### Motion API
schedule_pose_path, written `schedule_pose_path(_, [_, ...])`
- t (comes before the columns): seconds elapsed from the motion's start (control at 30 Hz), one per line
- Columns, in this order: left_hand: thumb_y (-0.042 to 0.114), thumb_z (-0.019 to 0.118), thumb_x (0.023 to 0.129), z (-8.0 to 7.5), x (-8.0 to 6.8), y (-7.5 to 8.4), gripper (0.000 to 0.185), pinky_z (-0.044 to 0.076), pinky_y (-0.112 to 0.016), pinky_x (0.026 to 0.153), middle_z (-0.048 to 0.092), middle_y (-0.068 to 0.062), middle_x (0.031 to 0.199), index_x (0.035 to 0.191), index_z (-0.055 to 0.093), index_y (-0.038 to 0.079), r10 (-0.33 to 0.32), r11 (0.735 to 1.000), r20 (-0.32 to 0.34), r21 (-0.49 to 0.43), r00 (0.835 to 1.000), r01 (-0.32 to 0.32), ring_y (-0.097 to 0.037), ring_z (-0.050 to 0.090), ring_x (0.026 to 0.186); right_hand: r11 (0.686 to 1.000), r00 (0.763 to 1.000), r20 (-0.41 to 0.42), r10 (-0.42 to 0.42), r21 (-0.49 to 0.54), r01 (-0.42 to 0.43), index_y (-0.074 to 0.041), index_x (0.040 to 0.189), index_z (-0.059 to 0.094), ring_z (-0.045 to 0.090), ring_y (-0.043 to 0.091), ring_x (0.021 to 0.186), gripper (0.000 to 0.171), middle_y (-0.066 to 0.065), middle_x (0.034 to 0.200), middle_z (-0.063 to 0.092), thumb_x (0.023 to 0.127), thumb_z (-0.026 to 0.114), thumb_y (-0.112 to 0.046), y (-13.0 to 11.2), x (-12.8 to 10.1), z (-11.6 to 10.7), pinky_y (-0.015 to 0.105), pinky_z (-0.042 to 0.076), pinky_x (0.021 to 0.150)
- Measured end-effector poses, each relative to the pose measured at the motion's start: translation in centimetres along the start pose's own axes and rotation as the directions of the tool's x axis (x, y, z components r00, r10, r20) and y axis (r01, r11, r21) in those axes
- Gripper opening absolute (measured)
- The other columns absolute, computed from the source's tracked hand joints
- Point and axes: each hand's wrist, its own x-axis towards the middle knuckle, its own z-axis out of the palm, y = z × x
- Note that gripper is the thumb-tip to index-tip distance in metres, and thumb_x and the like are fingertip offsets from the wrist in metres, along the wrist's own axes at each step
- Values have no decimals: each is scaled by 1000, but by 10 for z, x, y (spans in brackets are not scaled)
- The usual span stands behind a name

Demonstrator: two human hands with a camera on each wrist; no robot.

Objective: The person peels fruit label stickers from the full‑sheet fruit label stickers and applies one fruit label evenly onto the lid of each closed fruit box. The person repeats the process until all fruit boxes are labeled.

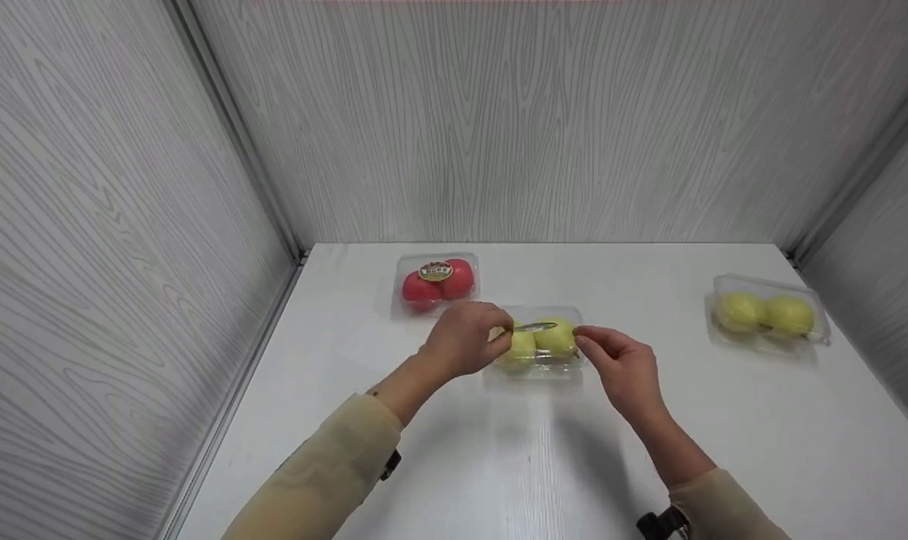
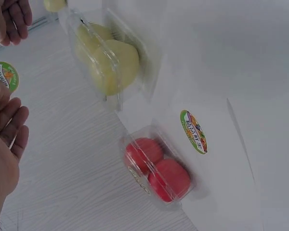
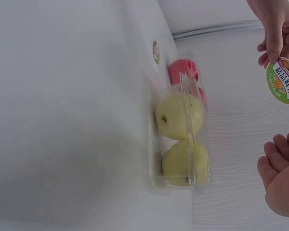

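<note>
My left hand (image 1: 465, 341) pinches an oval fruit sticker (image 3: 282, 81) by its edge between thumb and fingers. This sticker is green-rimmed and reads "Fresh Fruit". To its right, my right hand (image 1: 626, 367) hovers with thumb and forefinger close together and nothing visible between them; in the right wrist view its other fingers are loosely bent. Below both hands lies a clear plastic box (image 3: 200, 159) with two round yellow-green fruits (image 3: 179, 115). A second oval sticker (image 2: 193, 131) lies on the white table near the box of red fruits; in the head view I cannot see it.
A clear box with two red fruits (image 1: 457, 279), bearing an oval label (image 1: 436, 271), stands at the back left. Another box of yellow-green fruits (image 1: 789, 315) sits at the far right. Grey wood-grain panels (image 1: 498, 120) enclose the white table (image 1: 618, 277).
</note>
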Motion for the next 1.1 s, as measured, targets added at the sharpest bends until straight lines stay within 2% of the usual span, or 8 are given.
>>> schedule_pose_path(0.23, [13, 71, 93, -2, 9, 6, 14, 58, -34, 79, 80, -2, 93, 97, 83, 9, -102, 992, 115, -67, 988, 110, -16, 69, 82, 992, 994, 54, -97, -71, 100, -9, 121, 80, 72, 18, 96, 23, 6, 113, 79, 101, 75, -19, -9, 10, 1, 22, 58, 78])
schedule_pose_path(0.47, [14, 71, 92, -2, 13, 8, 15, 57, -31, 74, 79, 0, 89, 96, 84, 10, -134, 987, 199, -58, 971, 148, -12, 63, 75, 991, 989, 102, -104, -69, 111, -7, 120, 80, 72, 20, 97, 22, 7, 113, 79, 101, 75, -17, -9, 15, 4, 21, 58, 78])
schedule_pose_path(0.67, [16, 71, 92, 1, 15, 7, 15, 57, -30, 73, 79, 0, 87, 95, 84, 10, -156, 979, 205, -98, 966, 178, -11, 63, 74, 991, 993, 76, -87, -94, 94, -10, 110, 83, 62, 20, 83, 16, 5, 98, 78, 101, 75, -21, -6, 15, 6, 23, 52, 68])
schedule_pose_path(0.77, [15, 71, 91, 4, 15, 4, 14, 57, -29, 74, 78, 0, 86, 94, 83, 10, -194, 959, 182, -170, 964, 226, -10, 65, 75, 994, 997, 55, -60, -87, 64, -9, 108, 82, 59, 20, 81, 17, 4, 92, 75, 102, 75, -23, -6, 15, 8, 24, 49, 66])
schedule_pose_path(0.8, [15, 71, 91, 5, 15, 3, 14, 57, -28, 74, 78, 1, 86, 94, 83, 9, -215, 946, 175, -209, 961, 250, -9, 66, 76, 996, 998, 48, -46, -79, 50, -9, 108, 82, 59, 20, 81, 17, 4, 91, 75, 102, 75, -23, -6, 15, 8, 24, 49, 65])
schedule_pose_path(0.87, [14, 71, 91, 7, 15, 1, 14, 57, -26, 74, 77, 1, 86, 94, 83, 9, -268, 901, 164, -306, 949, 307, -8, 66, 77, 998, 999, 42, -25, -61, 28, -7, 108, 82, 59, 20, 82, 19, 4, 92, 74, 102, 74, -24, -6, 15, 9, 24, 49, 66])
schedule_pose_path(0.97, [15, 72, 93, 10, 16, -1, 13, 55, -25, 74, 76, 3, 85, 95, 82, 8, -356, 800, 158, -458, 921, 388, -8, 64, 79, 1000, 999, 37, 11, -19, -10, -5, 109, 80, 62, 21, 87, 23, 5, 95, 74, 102, 75, -26, -7, 15, 11, 23, 51, 69])
schedule_pose_path(1.1, [17, 74, 96, 16, 16, -1, 12, 55, -25, 73, 75, 2, 86, 95, 81, 8, -454, 661, 152, -603, 878, 447, -10, 64, 80, 996, 997, 34, 64, 59, -66, -1, 109, 78, 65, 24, 95, 28, 9, 101, 75, 102, 75, -27, -9, 17, 13, 23, 54, 76])
